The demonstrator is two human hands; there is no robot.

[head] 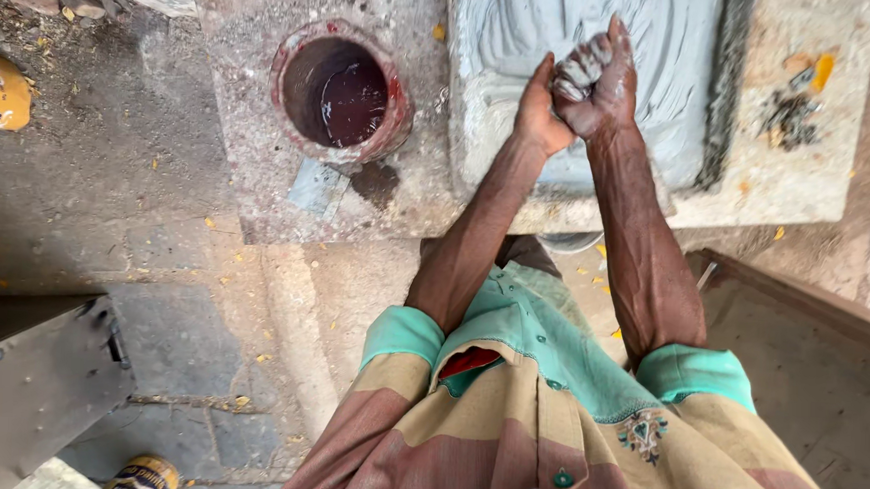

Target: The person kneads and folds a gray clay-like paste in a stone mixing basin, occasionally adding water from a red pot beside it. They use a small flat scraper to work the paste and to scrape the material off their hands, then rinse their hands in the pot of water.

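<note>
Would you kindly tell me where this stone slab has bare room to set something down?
The rough stone slab is bare left of the round red-rimmed pot. It is crowded at the wet grey clay bed, where the left hand and clay-smeared right hand clasp, and by the dark scraps.

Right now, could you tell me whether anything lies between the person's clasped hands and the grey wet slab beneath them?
Nothing visible does: the left hand and right hand are clasped together directly over the wet grey slab.
</note>
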